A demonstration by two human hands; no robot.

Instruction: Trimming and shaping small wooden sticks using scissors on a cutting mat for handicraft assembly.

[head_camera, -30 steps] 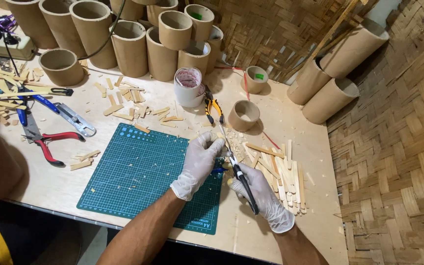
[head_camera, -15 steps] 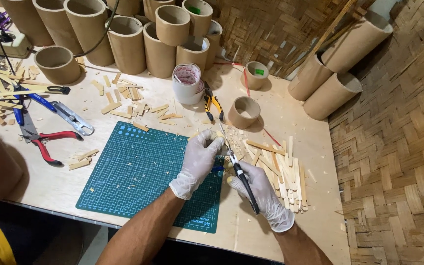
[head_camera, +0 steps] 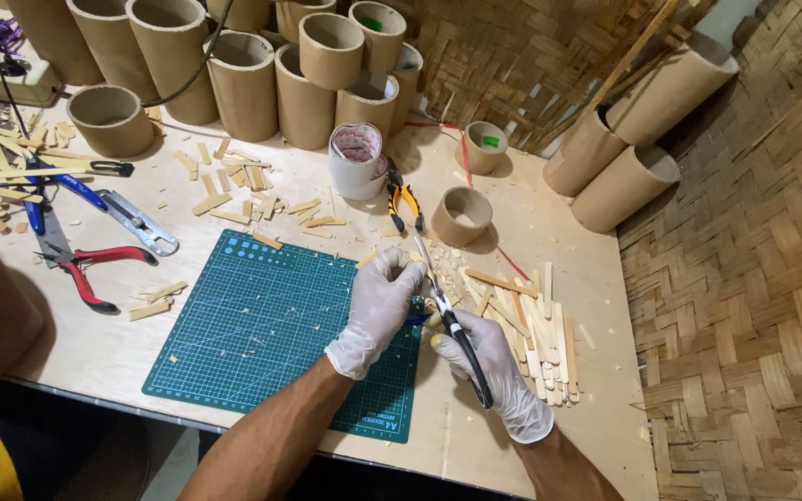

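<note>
1. Left hand point(head_camera: 378, 311), white-gloved, over the right edge of the green cutting mat point(head_camera: 271, 325); fingertips pinched on a small bamboo sliver point(head_camera: 410, 257) held just above the mat's upper right corner.
2. Right hand point(head_camera: 494, 366), also gloved, closed around the black handles of long scissors point(head_camera: 452, 320); blades angled up and left, tips meeting the sliver at the left fingertips. Blade opening too narrow to judge.
3. Stack of cut bamboo strips point(head_camera: 535, 325) lying on the wooden table point(head_camera: 104, 343) just right of the right hand, mostly parallel, some splayed.
4. Yellow-handled pliers point(head_camera: 404, 199) beyond the hands, beside a white cup point(head_camera: 357, 162) and a short cardboard ring point(head_camera: 461, 215).
5. Loose bamboo offcuts point(head_camera: 243, 190) scattered above the mat.
6. Red-handled pliers point(head_camera: 90, 269) and a blue-handled tool point(head_camera: 104, 204) at far left, well apart from both hands.
7. Tall cardboard tubes point(head_camera: 243, 79) clustered upright along the back edge; more tubes lying tilted at right against woven matting.
</note>
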